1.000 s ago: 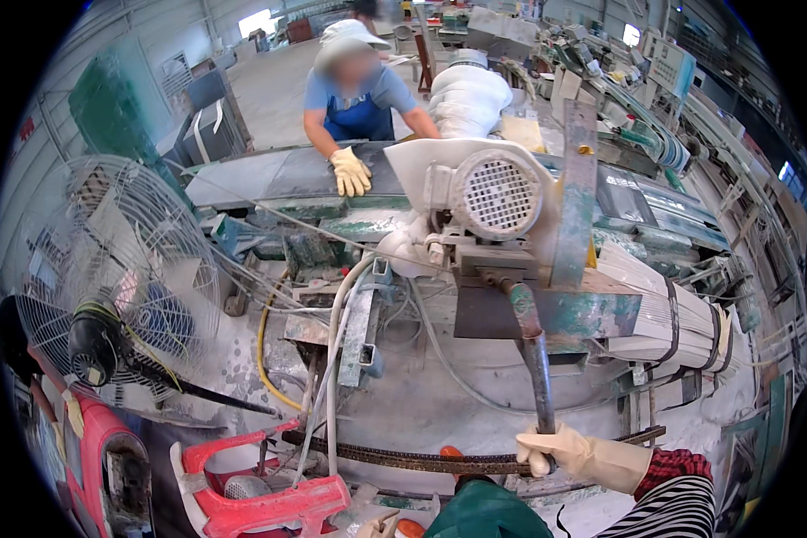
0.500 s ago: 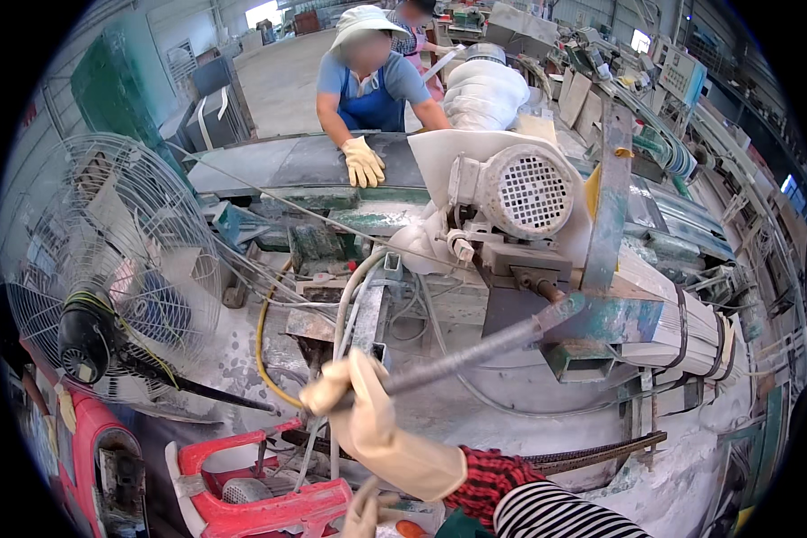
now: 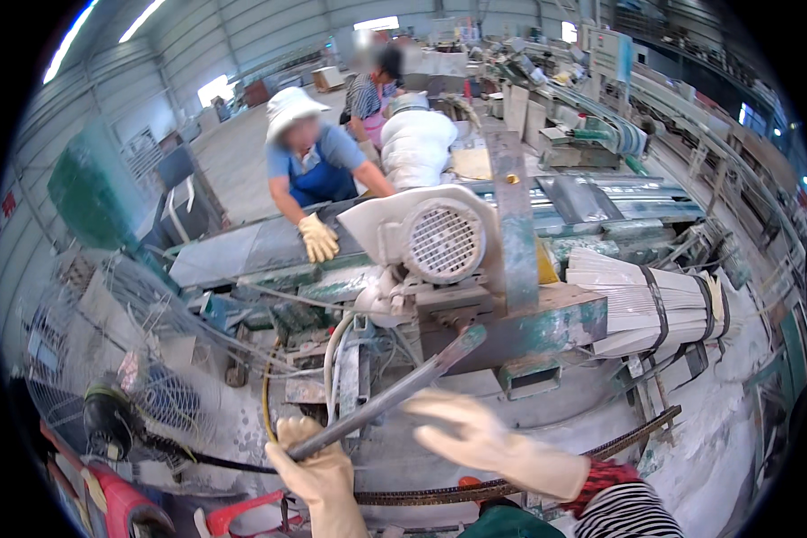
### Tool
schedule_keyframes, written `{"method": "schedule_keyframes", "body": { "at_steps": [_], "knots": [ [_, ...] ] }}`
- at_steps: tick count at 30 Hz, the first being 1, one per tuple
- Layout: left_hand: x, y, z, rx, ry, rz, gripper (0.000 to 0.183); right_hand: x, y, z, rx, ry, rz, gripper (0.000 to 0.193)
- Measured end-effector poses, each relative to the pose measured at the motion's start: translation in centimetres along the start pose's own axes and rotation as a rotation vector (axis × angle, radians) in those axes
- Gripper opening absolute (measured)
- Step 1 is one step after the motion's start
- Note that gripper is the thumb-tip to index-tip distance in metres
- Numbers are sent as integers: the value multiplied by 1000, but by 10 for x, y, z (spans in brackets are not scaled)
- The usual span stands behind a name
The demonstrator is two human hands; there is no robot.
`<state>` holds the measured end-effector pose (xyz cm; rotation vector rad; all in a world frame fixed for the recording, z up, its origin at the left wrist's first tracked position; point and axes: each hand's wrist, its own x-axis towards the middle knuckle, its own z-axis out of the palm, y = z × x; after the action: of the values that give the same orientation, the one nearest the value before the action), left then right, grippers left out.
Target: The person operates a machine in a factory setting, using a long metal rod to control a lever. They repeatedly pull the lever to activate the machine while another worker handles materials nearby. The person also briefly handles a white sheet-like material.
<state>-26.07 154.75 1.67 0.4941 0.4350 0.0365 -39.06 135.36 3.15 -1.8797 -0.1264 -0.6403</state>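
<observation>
A long metal lever [image 3: 381,399] slants down toward me from its pivot on the machine with the grilled motor [image 3: 445,240]. Around its near end my left hand [image 3: 318,471], in a cream rubber glove, has its fingers closed. My right hand [image 3: 489,441], gloved alike, is just right of the lever and apart from it. Its fingers are stretched out, slightly blurred, with nothing in them. Behind the motor, dark flat slabs [image 3: 269,240] lie along the machine bed, and a co-worker's yellow-gloved hand [image 3: 318,238] rests on them.
At the left stands a large wire-caged fan [image 3: 125,359]. Red plastic chairs [image 3: 121,498] are at the lower left. Strapped pale strips [image 3: 650,305] lie right of the motor. Cables and a yellow hose [image 3: 267,390] hang near my left hand. A second person [image 3: 368,99] stands farther back.
My right hand has let go of the lever and moved right. My left hand has come up from below and now grips the lever's end. The view has shifted too.
</observation>
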Motion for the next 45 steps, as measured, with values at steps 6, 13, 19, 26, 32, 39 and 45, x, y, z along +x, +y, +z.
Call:
{"method": "schedule_keyframes", "body": {
  "at_steps": [6,13,19,26,32,39,45],
  "knots": [
    [21,-1,7,-25,73,89,37,-43,50,-217,-1244,497,-150,37],
    [80,3,125,310,-408,173,56,-95,136,-252,-330,591,346,55],
    [89,-22,265,609,-691,137,39,-85,139,-243,-124,610,307,59],
    [-35,-175,401,1080,-1147,115,46,-85,134,-255,-207,577,248,58],
    [-127,-305,376,1500,-1253,-40,18,-91,147,-256,-198,573,247,60],
    [-254,-285,226,1813,-2001,281,23,-89,131,-270,-209,410,322,56],
    [-282,-262,139,1652,-2278,323,22,-88,75,-327,-141,490,604,53]
  ]
}}
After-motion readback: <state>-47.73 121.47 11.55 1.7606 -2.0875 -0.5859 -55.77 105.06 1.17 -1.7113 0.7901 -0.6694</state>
